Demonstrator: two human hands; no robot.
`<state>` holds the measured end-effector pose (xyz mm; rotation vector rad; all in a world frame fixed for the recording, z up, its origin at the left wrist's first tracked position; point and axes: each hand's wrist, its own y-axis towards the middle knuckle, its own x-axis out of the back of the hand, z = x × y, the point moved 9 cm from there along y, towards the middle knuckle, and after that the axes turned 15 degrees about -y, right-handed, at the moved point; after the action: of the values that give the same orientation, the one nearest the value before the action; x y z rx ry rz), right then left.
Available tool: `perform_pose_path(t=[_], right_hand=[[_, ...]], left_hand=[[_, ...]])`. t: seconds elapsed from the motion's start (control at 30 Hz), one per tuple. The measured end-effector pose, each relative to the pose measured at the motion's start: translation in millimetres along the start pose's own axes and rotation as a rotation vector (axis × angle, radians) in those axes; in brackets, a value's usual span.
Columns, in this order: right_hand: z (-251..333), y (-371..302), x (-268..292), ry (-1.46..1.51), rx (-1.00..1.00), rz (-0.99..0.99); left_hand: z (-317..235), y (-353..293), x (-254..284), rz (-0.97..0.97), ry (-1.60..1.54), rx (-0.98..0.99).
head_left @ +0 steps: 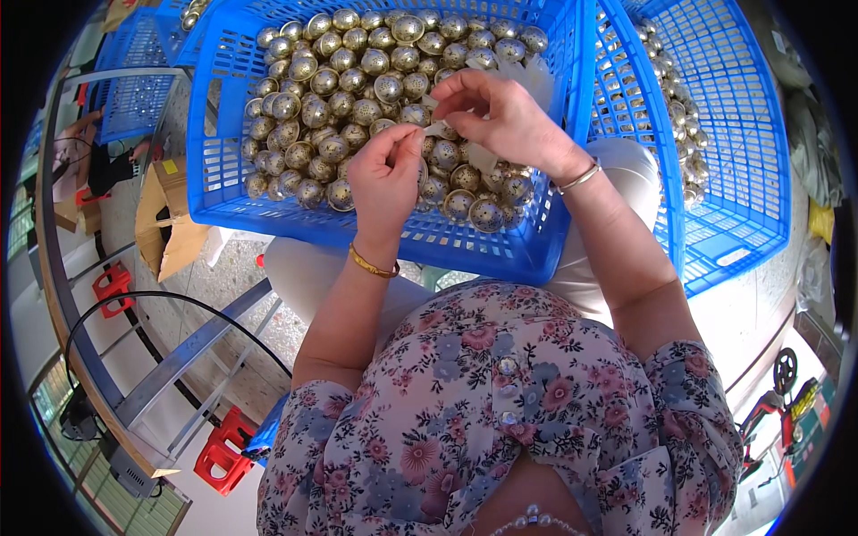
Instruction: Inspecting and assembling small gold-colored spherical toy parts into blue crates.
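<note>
Caught mid-step, as far as can be judged. Pinching a small whitish piece [434, 130] in the left hand [384, 179], between thumb and forefinger, just above the perforated metal balls [366, 112]. Holding the right hand [517, 125] just beside it, with curled fingers and thumb near the same piece; can't tell whether gripping it or released. Working over the blue crate [500, 261], close in front at the knees and well filled.

Done so far: can't say. Can't sort finished balls from untouched ones, nor spot a clear split in the pile. Can't make out anything attached to any ball at this size.

Left to do, by judgement: at least the piece in hand. Would also count the loose whitish pieces [536, 76], lying over the balls at the crate's right side, as unused stock; can't confirm. Also seeing more metal balls [681, 121] in the second crate [746, 192] at right; can't tell whether finished or waiting. Would call overall progress unreadable, beyond one piece mid-handling.
</note>
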<state>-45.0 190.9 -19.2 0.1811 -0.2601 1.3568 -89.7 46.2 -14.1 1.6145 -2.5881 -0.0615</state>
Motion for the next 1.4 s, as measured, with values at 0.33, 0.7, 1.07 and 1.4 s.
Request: perform_pose_path(t=[0.33, 0.7, 1.07, 1.4], right_hand=[[8.3, -0.4, -10.1, -0.343, 0.149, 0.057], [10.4, 0.0, -4.8, -0.272, 0.199, 0.026], [11.5, -7.9, -27.5, -0.134, 0.117, 0.033], [27.0, -12.1, -18.9, -0.360, 0.267, -0.109]], left_hand=[[-3.8, 0.4, -1.3, 0.015, 0.069, -0.033], [-1.5, 0.2, -7.0, 0.065, -0.214, 0.066], [54.5, -2.4, -10.1, -0.048, -0.537, 0.524], [-73.5, 8.8, -29.1, 0.101, 0.655, -0.701]])
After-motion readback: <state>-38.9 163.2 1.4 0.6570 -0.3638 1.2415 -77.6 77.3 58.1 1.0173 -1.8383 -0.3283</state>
